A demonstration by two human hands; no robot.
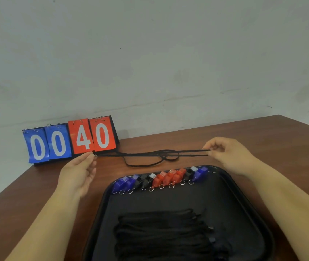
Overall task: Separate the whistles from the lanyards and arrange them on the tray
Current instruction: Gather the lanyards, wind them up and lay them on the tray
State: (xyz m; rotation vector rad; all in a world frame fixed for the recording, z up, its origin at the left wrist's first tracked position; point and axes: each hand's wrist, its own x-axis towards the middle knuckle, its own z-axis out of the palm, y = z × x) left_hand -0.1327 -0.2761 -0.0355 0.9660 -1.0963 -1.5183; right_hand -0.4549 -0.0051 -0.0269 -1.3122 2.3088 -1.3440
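A black lanyard (150, 155) is stretched level above the table beyond the tray, with a slack loop hanging from its middle. My left hand (78, 176) pinches its left end. Its right end is pinched in my right hand (230, 155). No whistle hangs on it. A black tray (259, 213) lies in front of me. Along the tray's far edge stands a row of several whistles (161, 178), blue, black and red, each with a small metal ring. A pile of black lanyards (165, 234) lies in the near half of the tray.
A flip scoreboard (69, 140) reading 00 in blue and 40 in red stands at the back left against the grey wall. The brown wooden table (27, 194) extends left of the tray; its right edge runs close past my right arm.
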